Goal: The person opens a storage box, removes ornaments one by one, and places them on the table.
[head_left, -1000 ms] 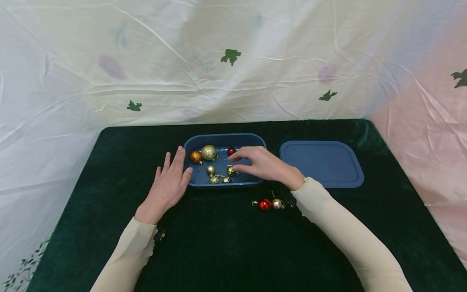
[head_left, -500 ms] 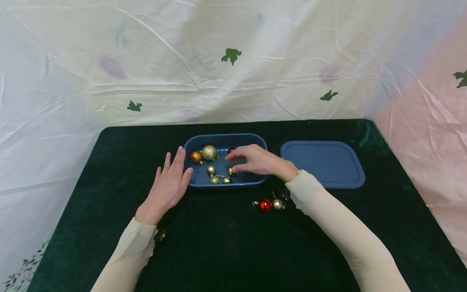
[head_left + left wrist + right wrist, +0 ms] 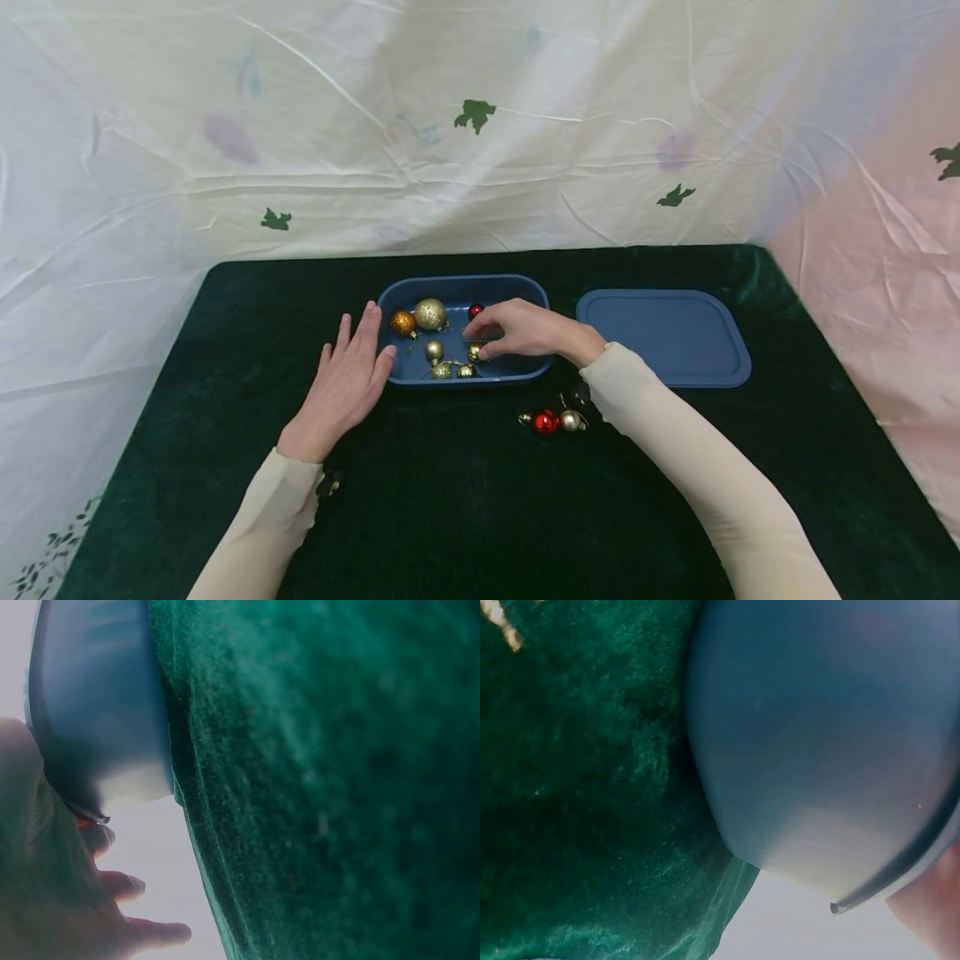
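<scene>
A blue rectangular box (image 3: 517, 379) stands on the table, with several Christmas baubles inside. My left hand (image 3: 337, 383) lies flat with spread fingers, its index finger and thumb at the box's left wall. Reaching over the right side, my right hand (image 3: 525, 329) curls its thumb and fingers around a small shiny gold bauble (image 3: 474, 352) on the box floor. A dark red bauble (image 3: 476, 311) sits just behind those fingers. Further left are an orange glitter bauble (image 3: 402, 323), a larger pale gold glitter bauble (image 3: 431, 314) and several smaller gold ones. Both wrist views show mostly the box's outer wall.
A flat blue lid (image 3: 663, 337) lies to the right of the box. In front of the box, a red bauble (image 3: 545, 422) and a silvery bauble (image 3: 571, 420) rest on the green velvet cloth (image 3: 465, 508), beside a small gold piece (image 3: 525, 418). Pale fabric hangs behind.
My right thumb and fingers have drawn closer together around the small gold bauble, and the right forearm has shifted slightly left. The left hand stays at the box's wall.
</scene>
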`<state>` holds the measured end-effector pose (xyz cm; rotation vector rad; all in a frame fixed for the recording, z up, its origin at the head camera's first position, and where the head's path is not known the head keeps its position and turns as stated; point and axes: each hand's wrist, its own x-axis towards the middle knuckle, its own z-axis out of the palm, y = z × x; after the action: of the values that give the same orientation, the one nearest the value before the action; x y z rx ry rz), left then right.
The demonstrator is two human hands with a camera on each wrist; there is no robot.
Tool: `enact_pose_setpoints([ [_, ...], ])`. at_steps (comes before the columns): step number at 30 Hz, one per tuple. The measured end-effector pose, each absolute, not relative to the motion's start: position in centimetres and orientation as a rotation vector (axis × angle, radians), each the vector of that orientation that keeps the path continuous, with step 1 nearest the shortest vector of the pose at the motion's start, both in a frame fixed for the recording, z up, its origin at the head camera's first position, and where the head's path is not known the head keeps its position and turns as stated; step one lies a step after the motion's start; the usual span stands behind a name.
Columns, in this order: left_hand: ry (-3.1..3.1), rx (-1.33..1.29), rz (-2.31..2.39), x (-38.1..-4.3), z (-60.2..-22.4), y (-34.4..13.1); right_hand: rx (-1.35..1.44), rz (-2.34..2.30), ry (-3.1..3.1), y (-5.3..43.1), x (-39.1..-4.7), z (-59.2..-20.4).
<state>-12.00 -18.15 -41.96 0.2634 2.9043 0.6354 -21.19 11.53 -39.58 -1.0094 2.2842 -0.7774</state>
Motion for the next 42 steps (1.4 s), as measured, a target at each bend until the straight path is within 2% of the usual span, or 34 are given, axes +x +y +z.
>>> enact_pose_setpoints([
  [42, 2.908, 0.27, 0.635, -12.0, -41.98, -18.07, -0.993, -0.681, 2.299, 10.88, -21.22, -40.12],
])
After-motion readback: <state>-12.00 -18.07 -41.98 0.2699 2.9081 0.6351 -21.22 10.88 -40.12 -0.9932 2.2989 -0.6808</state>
